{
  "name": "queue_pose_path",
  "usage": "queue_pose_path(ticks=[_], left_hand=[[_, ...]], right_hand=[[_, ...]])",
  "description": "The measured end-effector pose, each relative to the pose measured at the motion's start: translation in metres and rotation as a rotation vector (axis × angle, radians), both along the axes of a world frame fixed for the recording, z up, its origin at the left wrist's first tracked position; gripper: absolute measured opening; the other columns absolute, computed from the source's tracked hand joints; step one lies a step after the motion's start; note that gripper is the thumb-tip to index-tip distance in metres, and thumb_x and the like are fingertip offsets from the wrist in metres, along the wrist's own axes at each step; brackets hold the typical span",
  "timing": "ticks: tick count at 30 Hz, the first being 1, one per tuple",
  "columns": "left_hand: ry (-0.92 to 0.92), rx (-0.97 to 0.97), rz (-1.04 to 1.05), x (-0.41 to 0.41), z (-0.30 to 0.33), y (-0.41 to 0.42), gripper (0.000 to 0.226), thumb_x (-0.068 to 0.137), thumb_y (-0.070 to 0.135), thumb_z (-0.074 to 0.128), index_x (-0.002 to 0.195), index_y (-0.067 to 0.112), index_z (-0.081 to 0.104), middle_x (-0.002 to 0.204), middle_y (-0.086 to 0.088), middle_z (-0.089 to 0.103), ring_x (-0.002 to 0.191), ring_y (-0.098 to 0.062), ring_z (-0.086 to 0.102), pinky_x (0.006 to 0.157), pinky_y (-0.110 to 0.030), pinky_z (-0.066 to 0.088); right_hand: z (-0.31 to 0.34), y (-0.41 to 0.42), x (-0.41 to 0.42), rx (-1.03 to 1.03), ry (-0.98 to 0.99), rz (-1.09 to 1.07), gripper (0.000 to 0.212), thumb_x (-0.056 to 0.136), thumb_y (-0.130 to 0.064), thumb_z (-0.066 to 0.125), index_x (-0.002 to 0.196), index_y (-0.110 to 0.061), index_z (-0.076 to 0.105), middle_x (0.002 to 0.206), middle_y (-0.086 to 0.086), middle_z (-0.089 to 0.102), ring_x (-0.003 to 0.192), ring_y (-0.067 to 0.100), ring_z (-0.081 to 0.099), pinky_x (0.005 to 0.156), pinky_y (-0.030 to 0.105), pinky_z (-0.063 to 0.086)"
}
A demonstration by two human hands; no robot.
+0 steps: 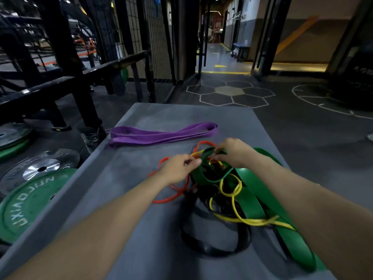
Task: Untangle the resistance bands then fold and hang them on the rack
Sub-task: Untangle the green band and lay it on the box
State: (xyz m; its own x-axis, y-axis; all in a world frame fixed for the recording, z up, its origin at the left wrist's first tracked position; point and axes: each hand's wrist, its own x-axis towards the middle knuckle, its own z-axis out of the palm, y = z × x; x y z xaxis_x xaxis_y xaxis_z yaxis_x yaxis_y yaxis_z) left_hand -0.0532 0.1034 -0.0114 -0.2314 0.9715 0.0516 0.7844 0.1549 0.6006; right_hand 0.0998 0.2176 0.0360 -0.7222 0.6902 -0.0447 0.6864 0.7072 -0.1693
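A knot of flat rubber resistance bands is spread over the near and right part of a grey, matte-topped rectangular platform [141, 118]. In the tangle, a wide glossy green band [260, 201] is looped around a thin yellow band [236, 217], a thin orange-red band [175, 194] and a broad black band [214, 249] that is coiled in a rough oval at the near side.

The left hand [177, 168] is held over the orange-red loops at the far left edge of the knot, its thumb and forefinger closed in a pinch; the strand being pinched cannot be told through the blur. The right hand [234, 152] is curled downward over the far end of the knot, and a twisted fold of the green band is gripped between its fingertips.

Well apart from the tangle, at the far left of the platform, a wide purple band [161, 134] is laid flat, folded into long parallel strips.

On the floor to the left, round weight plates are stacked: a green rubber plate [28, 203] with raised lettering and a black plate [40, 168] with a shiny metal hub. A black steel rack frame [66, 57] is seen behind them.
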Motion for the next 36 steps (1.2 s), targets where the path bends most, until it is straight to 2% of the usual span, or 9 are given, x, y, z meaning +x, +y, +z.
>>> queue_pose_path(ticks=[4,9,13,16,21,25,29,32,36], left_hand=[[-0.065,-0.087,0.128,0.023,-0.012,-0.001,0.050,0.093,0.038,0.052,0.127,0.002,0.052,0.123,-0.016,0.060,0.115,-0.028,0.055,0.090,-0.030,0.040],[-0.280,-0.102,0.200,0.019,-0.017,0.003,0.057,0.078,0.029,0.073,0.123,0.000,0.054,0.121,-0.016,0.063,0.108,-0.025,0.061,0.096,-0.033,0.045],[-0.292,-0.027,0.195,0.013,-0.004,-0.002,0.050,0.055,0.027,0.084,0.096,0.009,0.064,0.099,-0.014,0.071,0.093,-0.028,0.066,0.089,-0.039,0.052],[-0.361,0.052,0.223,0.015,0.019,-0.009,0.056,0.062,0.005,0.083,0.112,0.003,0.058,0.104,-0.011,0.065,0.094,-0.022,0.061,0.088,-0.029,0.050],[-0.306,0.212,0.202,0.017,0.059,-0.015,0.064,0.061,0.008,0.085,0.119,0.008,0.056,0.113,-0.007,0.065,0.103,-0.021,0.062,0.096,-0.036,0.048],[-0.303,0.252,0.162,0.026,0.094,-0.023,0.059,0.070,0.016,0.081,0.122,0.012,0.054,0.112,-0.002,0.060,0.103,-0.015,0.056,0.092,-0.029,0.045],[-0.682,0.232,0.073,0.047,0.133,-0.041,0.011,0.092,0.022,0.056,0.101,0.015,0.059,0.098,0.001,0.060,0.091,-0.008,0.056,0.080,-0.019,0.048],[-0.744,0.205,-0.067,0.066,0.148,-0.045,0.009,0.091,0.018,0.057,0.099,0.016,0.060,0.095,0.002,0.065,0.088,-0.007,0.062,0.088,-0.026,0.049],[-0.950,0.345,-0.034,0.080,0.152,-0.041,0.027,0.081,-0.011,0.060,0.104,0.003,0.056,0.081,-0.003,0.070,0.070,-0.014,0.068,0.066,-0.027,0.057]], right_hand=[[-0.007,-0.006,0.024,-0.016,-0.034,-0.075,0.051,0.089,-0.034,0.060,0.135,-0.017,0.046,0.133,0.014,0.045,0.122,0.033,0.045,0.100,0.040,0.041],[-0.027,-0.005,0.050,-0.152,-0.042,-0.262,0.078,0.084,-0.033,0.067,0.143,-0.008,0.024,0.137,0.021,0.042,0.124,0.037,0.046,0.103,0.042,0.041],[-0.029,-0.010,0.061,-0.045,-0.040,-0.304,0.043,0.086,-0.009,0.059,0.126,-0.001,0.045,0.124,0.022,0.053,0.110,0.035,0.055,0.089,0.038,0.049],[-0.008,-0.008,0.065,-0.075,0.022,-0.282,0.036,0.088,0.002,0.049,0.123,-0.004,0.055,0.112,0.019,0.062,0.091,0.031,0.059,0.069,0.029,0.045],[0.037,-0.011,0.067,-0.128,0.328,-0.216,0.033,0.092,-0.004,0.052,0.125,-0.004,0.052,0.124,0.015,0.058,0.115,0.031,0.054,0.087,0.030,0.042],[0.079,-0.023,0.060,-0.158,0.421,-0.014,0.010,0.093,-0.007,0.053,0.099,-0.016,0.051,0.092,0.000,0.058,0.093,0.026,0.056,0.077,0.034,0.044],[0.118,-0.042,0.049,-0.111,0.535,0.048,0.013,0.089,-0.011,0.060,0.102,-0.007,0.058,0.095,0.010,0.062,0.079,0.022,0.056,0.074,0.036,0.048],[0.139,-0.058,0.040,-0.121,0.624,0.071,0.016,0.087,-0.010,0.064,0.100,-0.002,0.062,0.088,0.015,0.063,0.067,0.017,0.056,0.071,0.038,0.054],[0.146,-0.076,0.036,-0.209,0.716,0.055,0.016,0.087,-0.007,0.063,0.098,0.005,0.062,0.094,0.025,0.065,0.085,0.032,0.065,0.076,0.048,0.057]])
